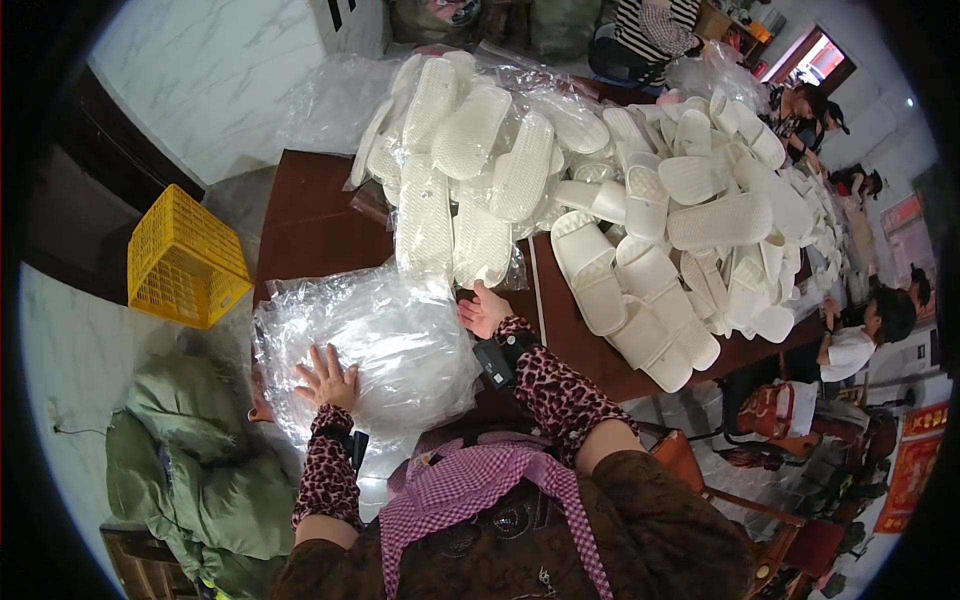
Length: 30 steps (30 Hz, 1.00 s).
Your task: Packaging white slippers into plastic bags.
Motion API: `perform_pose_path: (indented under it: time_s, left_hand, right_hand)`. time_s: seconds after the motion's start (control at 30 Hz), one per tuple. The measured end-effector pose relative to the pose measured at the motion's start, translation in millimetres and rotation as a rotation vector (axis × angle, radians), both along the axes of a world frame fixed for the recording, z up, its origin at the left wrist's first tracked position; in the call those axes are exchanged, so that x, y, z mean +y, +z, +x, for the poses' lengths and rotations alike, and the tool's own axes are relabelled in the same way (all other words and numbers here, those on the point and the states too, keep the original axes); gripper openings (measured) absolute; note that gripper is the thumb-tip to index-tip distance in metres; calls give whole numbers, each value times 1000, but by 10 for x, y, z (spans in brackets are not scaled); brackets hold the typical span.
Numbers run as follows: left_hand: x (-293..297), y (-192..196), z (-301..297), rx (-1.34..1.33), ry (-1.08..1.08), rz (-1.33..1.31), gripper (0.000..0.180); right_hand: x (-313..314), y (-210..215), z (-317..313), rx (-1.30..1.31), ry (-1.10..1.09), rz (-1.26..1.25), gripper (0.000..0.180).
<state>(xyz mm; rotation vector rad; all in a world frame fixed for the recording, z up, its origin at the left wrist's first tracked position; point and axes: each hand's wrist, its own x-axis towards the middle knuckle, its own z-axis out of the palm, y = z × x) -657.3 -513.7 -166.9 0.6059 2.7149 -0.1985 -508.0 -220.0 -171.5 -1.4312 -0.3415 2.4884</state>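
Note:
My left hand (328, 380) lies flat with spread fingers on a stack of clear plastic bags (400, 345) at the table's near left. Just right of that stack, my right hand (485, 310) reaches to the near end of a pair of white slippers (425, 225) in clear plastic. Its fingers are slightly apart at the slipper's edge, and I see nothing held in them. More bagged white slippers (470, 130) are heaped beyond. To the right sits a large pile of loose white slippers (720, 220), with some pairs (590, 275) lying sole down in front.
The brown table (315, 215) runs off to the right. A yellow plastic crate (185, 260) stands left of it, with green sacks (200, 460) nearer me. Right of me is a wooden chair (690, 470). Other people (650, 40) work at the back and along the right.

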Motion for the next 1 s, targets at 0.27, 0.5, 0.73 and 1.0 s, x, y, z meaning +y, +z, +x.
perform_pose_path:
  time_s: [0.27,0.5,0.73,1.0]
  left_hand:
    - [31,115,10,-23,-14,26,67]
    - [-34,99,-8,-46,-22,32,66]
    - [1,186,30,-27,-41,41,65]
    - [37,217,36,-44,-9,22,66]
  right_hand:
    - [65,-208,-249,119,-425,-50,41]
    - [131,195,155,-73,-305,412,25]
    - [794,1333,1183,-338,-275,1048,12]
    - [1574,2316,1722,-627,183,1521,19]
